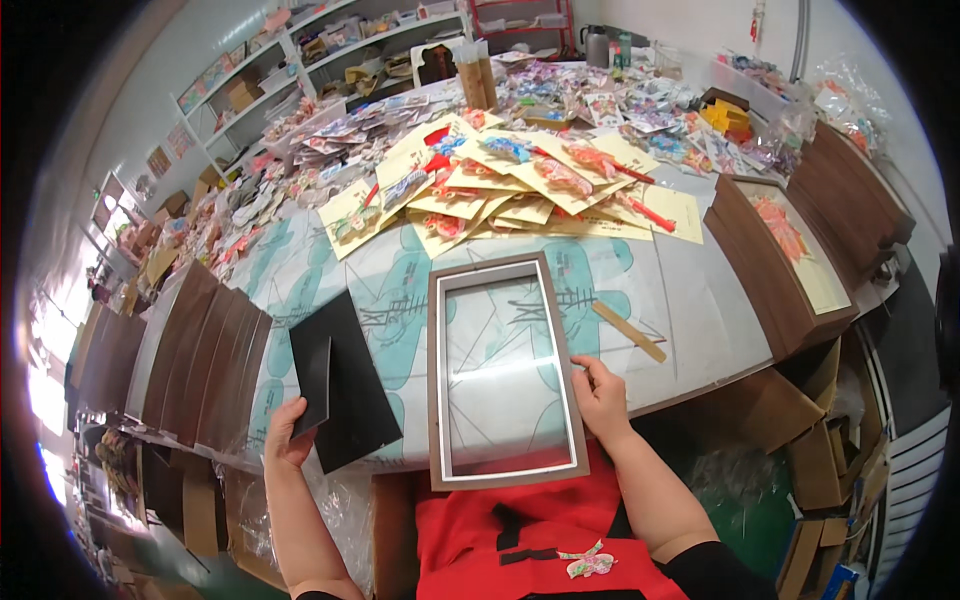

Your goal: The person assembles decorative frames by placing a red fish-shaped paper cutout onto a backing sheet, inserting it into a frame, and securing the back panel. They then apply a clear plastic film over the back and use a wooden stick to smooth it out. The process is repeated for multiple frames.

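Note:
My left hand (288,432) grips a black frame backing board (358,385) by its fold-out stand flap, which juts up from the board. The board is tilted over the table's near edge. To its right stands a deep brown picture frame (437,370) with a white inner border. Its middle is see-through, and the table shows through it. My right hand (600,395) is closed against the frame's right side, fingers curled at the edge. The frame's lower end reaches past the table edge, over my red apron (520,530).
Cream cards (530,190) with colourful ornaments and red tassels lie piled beyond the frame. A wooden strip (628,332) lies to the right. Brown frames (205,350) are stacked at the left. Another stack (740,250) at the right has a filled frame on top. Cardboard boxes (755,410) stand below.

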`<state>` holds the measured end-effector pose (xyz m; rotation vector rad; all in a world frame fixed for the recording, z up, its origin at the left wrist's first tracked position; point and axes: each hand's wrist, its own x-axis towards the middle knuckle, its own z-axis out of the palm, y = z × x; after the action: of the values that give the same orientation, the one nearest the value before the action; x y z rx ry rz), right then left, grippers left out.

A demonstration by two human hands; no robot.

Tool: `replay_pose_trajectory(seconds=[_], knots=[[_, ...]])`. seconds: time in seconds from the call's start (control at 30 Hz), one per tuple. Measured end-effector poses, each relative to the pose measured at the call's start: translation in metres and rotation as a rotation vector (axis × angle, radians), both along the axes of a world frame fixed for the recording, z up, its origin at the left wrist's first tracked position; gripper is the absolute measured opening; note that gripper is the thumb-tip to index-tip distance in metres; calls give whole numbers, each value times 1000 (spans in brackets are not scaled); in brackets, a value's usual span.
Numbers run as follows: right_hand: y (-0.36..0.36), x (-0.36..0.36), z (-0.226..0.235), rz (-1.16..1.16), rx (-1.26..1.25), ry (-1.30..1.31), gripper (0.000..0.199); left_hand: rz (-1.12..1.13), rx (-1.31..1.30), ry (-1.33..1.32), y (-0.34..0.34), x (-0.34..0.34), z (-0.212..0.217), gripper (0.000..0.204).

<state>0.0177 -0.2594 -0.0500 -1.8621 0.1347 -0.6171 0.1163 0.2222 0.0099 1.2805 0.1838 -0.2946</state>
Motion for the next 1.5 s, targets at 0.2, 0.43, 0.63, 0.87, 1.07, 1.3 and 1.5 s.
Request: replay_pose_trajectory(seconds=[0.2, 0.43, 0.63, 0.87, 1.07, 1.3, 1.5], knots=[[-20, 17, 5, 82, 300, 146, 21, 344, 1376, -634, -45, 15, -23, 54], [-58, 118, 52, 71, 599, 208, 24, 128, 1198, -1090, -165, -50, -31, 50], [-52, 189, 36, 91, 482, 253, 24, 103, 1358, -1049, -182, -49, -65, 40], [-51, 258, 26, -13, -121, 33, 28, 114, 1416, -988, -187, -47, -64, 37], [-44, 307, 35, 0, -654, 16, 29, 110, 1424, -948, -187, -46, -63, 35], [-38, 344, 45, -18, -711, 278, 37, 123, 1428, -956, -186, -45, -58, 34], [-25, 320, 85, -64, -602, -342, 30, 145, 1409, -970, -186, -46, -57, 35]])
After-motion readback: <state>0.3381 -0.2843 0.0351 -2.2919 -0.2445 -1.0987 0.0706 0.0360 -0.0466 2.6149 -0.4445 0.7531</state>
